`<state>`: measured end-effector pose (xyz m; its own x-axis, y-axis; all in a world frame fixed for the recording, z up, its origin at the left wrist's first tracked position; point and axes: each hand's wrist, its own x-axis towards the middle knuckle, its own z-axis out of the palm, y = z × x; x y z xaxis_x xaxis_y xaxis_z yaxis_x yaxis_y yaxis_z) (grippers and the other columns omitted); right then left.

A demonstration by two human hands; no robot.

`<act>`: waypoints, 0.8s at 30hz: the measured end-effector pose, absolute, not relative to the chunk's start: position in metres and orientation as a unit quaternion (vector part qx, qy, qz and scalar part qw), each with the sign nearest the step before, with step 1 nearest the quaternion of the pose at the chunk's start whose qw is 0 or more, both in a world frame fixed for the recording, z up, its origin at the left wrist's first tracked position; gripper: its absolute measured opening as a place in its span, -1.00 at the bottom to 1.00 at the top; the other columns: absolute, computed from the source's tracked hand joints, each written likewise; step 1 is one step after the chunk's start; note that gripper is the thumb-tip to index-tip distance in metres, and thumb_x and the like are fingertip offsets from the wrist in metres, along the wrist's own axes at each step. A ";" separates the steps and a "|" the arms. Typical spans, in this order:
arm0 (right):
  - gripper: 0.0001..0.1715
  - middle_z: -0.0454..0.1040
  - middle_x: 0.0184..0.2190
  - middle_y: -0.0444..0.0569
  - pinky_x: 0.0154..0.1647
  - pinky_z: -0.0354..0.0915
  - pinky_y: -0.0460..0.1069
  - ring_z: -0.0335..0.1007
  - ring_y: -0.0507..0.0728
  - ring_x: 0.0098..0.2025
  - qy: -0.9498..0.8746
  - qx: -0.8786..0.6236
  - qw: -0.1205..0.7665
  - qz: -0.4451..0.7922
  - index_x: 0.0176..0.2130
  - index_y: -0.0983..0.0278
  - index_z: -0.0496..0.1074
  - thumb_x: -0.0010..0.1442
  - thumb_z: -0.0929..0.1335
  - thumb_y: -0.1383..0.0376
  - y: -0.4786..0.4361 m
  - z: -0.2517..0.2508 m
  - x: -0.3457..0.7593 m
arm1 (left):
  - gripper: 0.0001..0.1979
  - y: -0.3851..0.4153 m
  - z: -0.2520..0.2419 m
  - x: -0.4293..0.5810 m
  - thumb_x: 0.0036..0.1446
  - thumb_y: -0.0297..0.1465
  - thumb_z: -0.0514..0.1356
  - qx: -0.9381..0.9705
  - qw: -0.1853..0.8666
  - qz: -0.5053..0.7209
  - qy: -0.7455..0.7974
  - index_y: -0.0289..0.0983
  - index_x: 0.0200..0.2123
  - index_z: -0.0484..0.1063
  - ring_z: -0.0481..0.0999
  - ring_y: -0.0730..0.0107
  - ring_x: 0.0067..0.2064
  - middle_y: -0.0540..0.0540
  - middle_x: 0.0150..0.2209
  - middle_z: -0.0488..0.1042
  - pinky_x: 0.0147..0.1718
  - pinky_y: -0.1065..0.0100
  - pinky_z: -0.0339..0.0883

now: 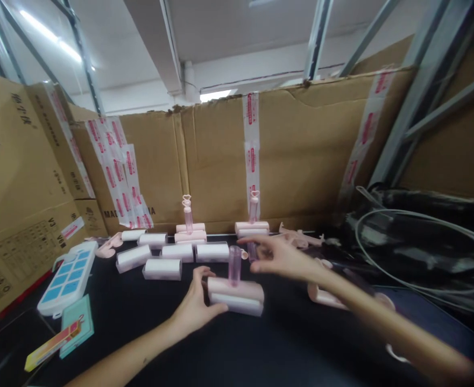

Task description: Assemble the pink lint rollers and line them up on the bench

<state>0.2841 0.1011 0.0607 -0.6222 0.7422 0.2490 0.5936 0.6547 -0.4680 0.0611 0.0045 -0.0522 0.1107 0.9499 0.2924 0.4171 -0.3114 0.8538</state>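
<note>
My left hand (196, 307) grips the left end of a pink lint roller (237, 295) lying on the black table (148, 312), its pink handle standing upright. My right hand (277, 257) hovers just behind and to the right of that handle, index finger stretched out to the left, other fingers loosely curled; whether it pinches a small pink piece is unclear. Two more assembled rollers with heart-topped handles (188, 220) (253, 217) stand further back.
Several white wrapped roller refills (162, 267) lie behind my left hand. Loose pink parts (301, 237) lie to the right. A blue-and-white tray (69, 277) and a teal card (75, 325) sit at the left. Taped cardboard boxes (301, 156) wall the back; a dark bag with cables (422, 242) fills the right.
</note>
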 end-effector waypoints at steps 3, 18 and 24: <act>-0.48 0.47 -0.52 -0.09 -0.47 0.23 -0.06 0.35 0.09 -0.48 -0.874 -0.293 0.256 0.290 -0.20 0.33 0.48 0.01 0.38 -0.03 0.076 0.039 0.255 | -0.24 0.009 -0.050 0.062 -0.14 -0.36 0.35 0.690 0.272 0.426 0.518 -0.26 0.05 -0.03 0.34 0.18 0.00 -0.24 0.02 0.25 0.02 0.12 0.21; -0.55 0.47 -0.24 -0.01 -0.32 0.30 -0.02 0.42 0.10 -0.33 -0.979 -0.048 0.180 0.087 0.08 0.10 0.31 0.21 0.25 0.38 0.043 0.060 0.310 | -0.34 -0.014 0.019 0.072 -0.05 0.12 0.09 0.485 0.653 0.451 0.369 -0.33 -0.11 0.32 0.51 0.15 -0.27 -0.22 -0.26 0.49 -0.25 0.13 0.37; -0.63 0.38 -0.22 0.05 -0.33 0.34 -0.06 0.38 0.11 -0.27 -0.928 -0.230 0.289 0.050 -0.05 0.24 0.22 0.10 0.23 0.43 0.042 0.060 0.326 | -0.58 -0.030 0.016 0.083 -0.24 -0.25 0.39 0.564 0.485 0.476 0.469 -0.33 -0.34 0.35 0.46 0.33 -0.37 -0.09 -0.40 0.49 -0.35 0.35 0.32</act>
<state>0.3255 0.0422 0.0600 -0.7275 0.4548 0.5137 0.3973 0.8897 -0.2250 0.0828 -0.0305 0.0158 0.1074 0.9909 0.0816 0.0667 -0.0890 0.9938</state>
